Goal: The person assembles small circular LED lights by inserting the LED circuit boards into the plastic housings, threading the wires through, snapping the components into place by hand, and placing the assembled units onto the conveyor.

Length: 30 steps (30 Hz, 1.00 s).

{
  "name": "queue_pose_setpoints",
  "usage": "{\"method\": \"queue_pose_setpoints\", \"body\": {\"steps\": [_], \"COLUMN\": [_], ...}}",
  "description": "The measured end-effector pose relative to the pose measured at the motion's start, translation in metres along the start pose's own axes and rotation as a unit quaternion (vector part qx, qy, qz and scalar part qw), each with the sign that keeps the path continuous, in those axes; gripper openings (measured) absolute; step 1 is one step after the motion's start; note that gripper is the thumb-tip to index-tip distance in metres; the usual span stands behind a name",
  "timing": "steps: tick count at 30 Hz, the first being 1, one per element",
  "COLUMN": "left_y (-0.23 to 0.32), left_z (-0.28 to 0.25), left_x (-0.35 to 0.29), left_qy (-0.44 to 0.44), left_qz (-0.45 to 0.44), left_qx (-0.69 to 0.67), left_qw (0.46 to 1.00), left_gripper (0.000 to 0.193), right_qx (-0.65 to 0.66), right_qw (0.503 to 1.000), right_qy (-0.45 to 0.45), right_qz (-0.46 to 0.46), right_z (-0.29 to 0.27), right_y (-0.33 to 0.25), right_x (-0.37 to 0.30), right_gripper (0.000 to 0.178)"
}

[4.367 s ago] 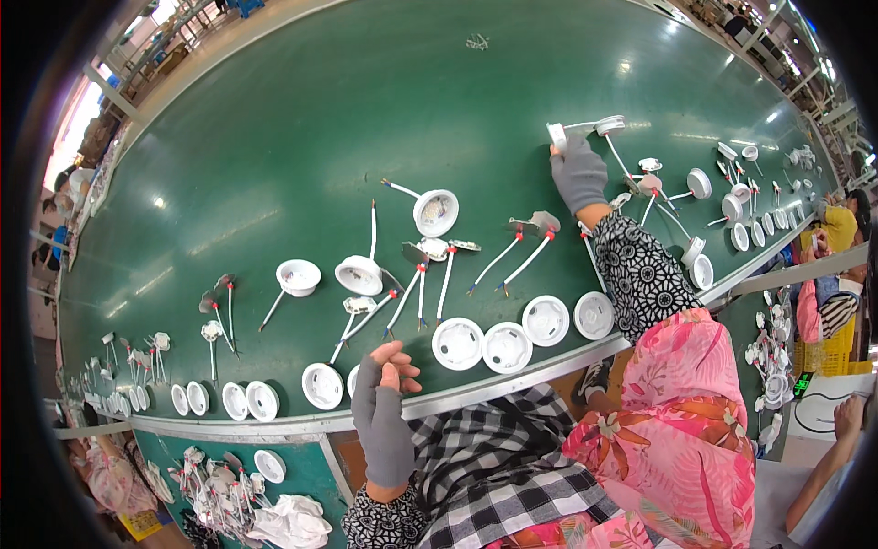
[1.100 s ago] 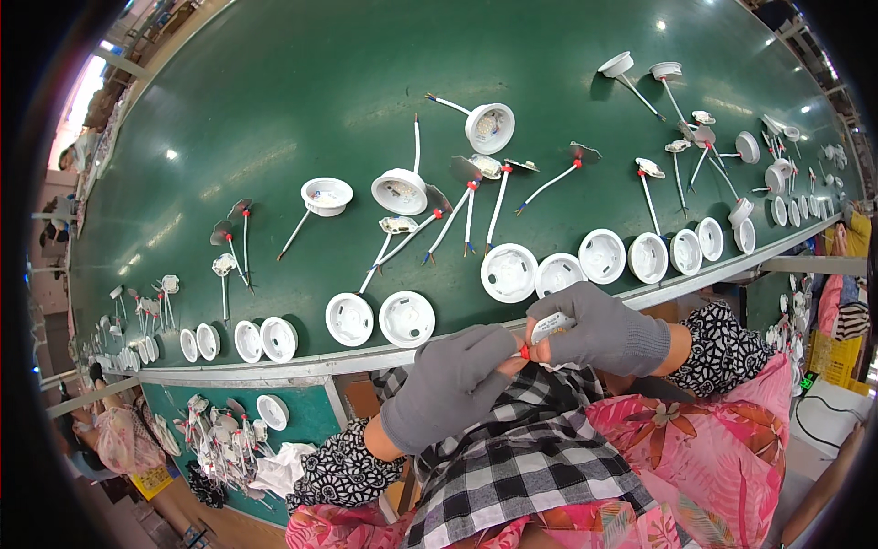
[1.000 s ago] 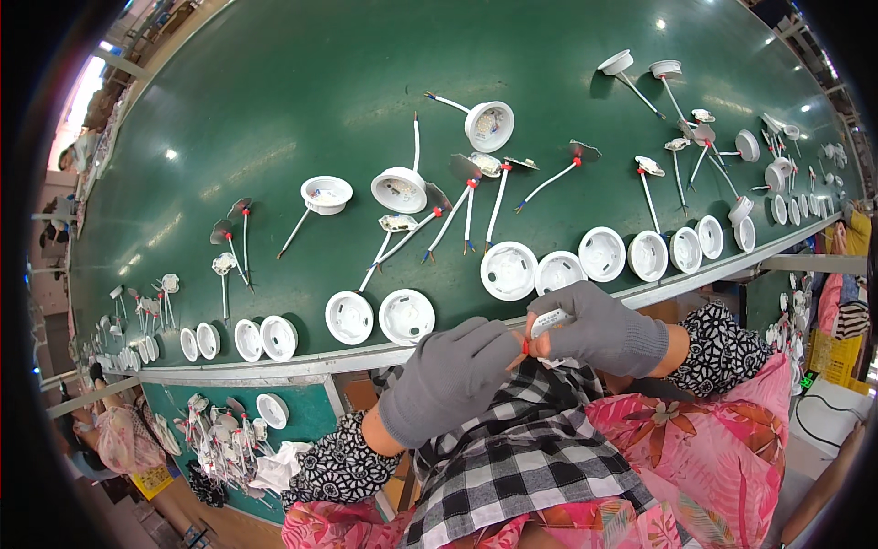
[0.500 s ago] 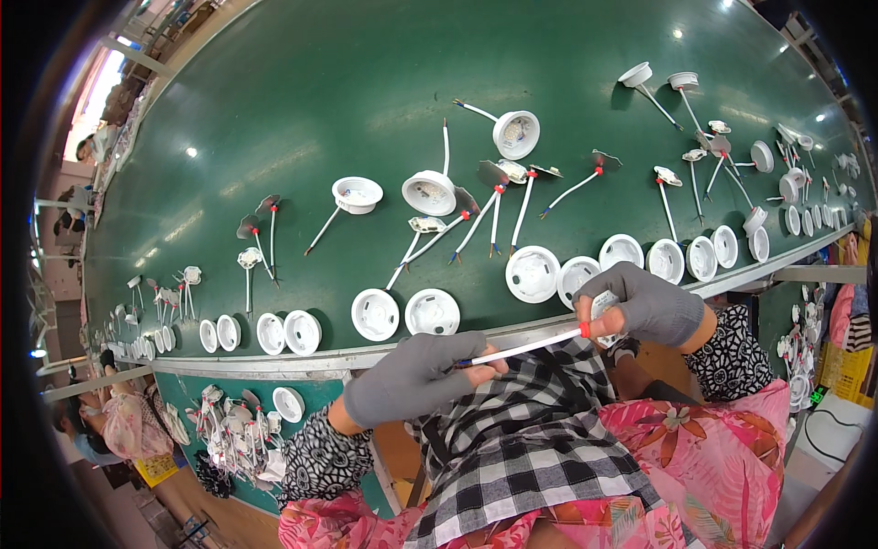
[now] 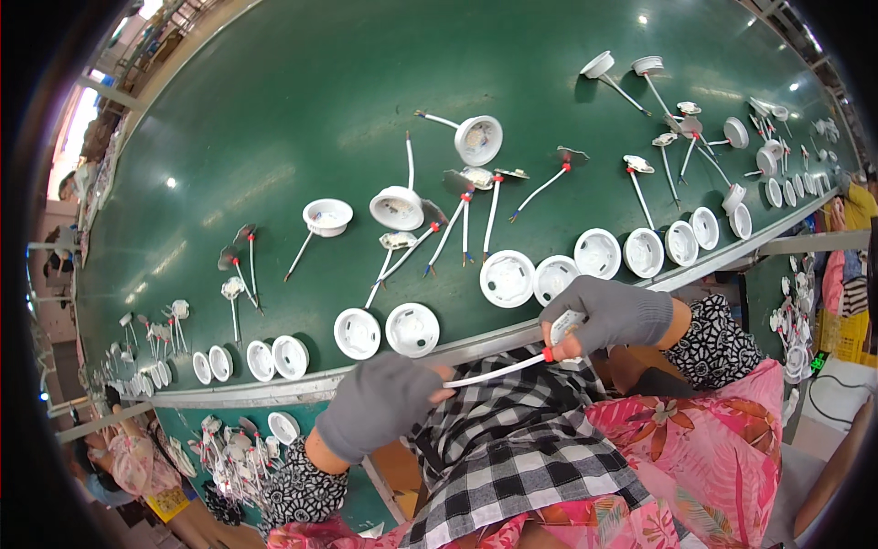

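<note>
Both my hands wear grey fingerless gloves and hold one white cable [image 5: 498, 371] in front of my lap. My right hand [image 5: 611, 316] pinches the cable's red collar, and a small white plate-like part [image 5: 566, 324] shows between its fingers. My left hand [image 5: 380, 409] is closed on the cable's other end, hiding the tip. Just beyond the hands, round white plastic cups [image 5: 412, 329] stand in a row along the bench edge, another cup [image 5: 508, 278] among them near my right hand.
Across the green bench [image 5: 302, 110] lie several white cups with cables [image 5: 479, 139] and small round boards on red-collared cables [image 5: 465, 185]. A metal rail [image 5: 494, 343] edges it. A lower green shelf at left holds a heap of wired parts [image 5: 240, 457]. Other people sit further left.
The view has shifted, so the bench things sit further left. My left fingers have closed over the cable's bare end, which showed before. My right hand keeps its pinch at the red collar.
</note>
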<state>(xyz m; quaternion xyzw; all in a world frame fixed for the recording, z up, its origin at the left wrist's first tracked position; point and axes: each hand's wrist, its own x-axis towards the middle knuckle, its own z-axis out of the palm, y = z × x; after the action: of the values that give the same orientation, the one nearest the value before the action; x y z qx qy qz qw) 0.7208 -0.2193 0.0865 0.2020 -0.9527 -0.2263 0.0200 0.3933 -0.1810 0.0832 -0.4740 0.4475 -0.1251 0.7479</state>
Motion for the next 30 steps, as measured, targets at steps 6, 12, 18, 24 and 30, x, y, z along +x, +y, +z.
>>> {"method": "queue_pose_setpoints", "body": {"steps": [6, 12, 18, 24, 30], "left_y": [0.026, 0.040, 0.043, 0.035, 0.011], "left_z": [-0.003, 0.008, 0.032, 0.052, 0.013], "left_x": [0.044, 0.070, 0.068, 0.068, 0.091], "left_qy": [0.115, -0.116, -0.004, 0.071, 0.076], "left_qz": [-0.005, -0.180, -0.126, -0.064, -0.085], "left_qx": [-0.143, -0.549, -0.423, -0.250, -0.289], "left_qw": [0.983, 0.808, 0.897, 0.963, 0.951], "left_gripper": [0.045, 0.024, 0.017, 0.019, 0.046], "right_qx": [-0.001, -0.003, 0.046, 0.064, 0.166], "right_qw": [1.000, 0.999, 0.996, 0.994, 0.953], "right_qy": [0.019, 0.011, 0.077, 0.086, 0.233], "right_qz": [-0.006, -0.041, 0.018, 0.000, -0.103], "right_z": [0.001, 0.005, 0.021, 0.022, -0.011], "right_y": [-0.004, 0.003, 0.012, 0.037, 0.039], "right_x": [0.005, 0.004, -0.001, 0.002, -0.053], "right_gripper": [0.030, 0.030, 0.026, 0.033, 0.032]}}
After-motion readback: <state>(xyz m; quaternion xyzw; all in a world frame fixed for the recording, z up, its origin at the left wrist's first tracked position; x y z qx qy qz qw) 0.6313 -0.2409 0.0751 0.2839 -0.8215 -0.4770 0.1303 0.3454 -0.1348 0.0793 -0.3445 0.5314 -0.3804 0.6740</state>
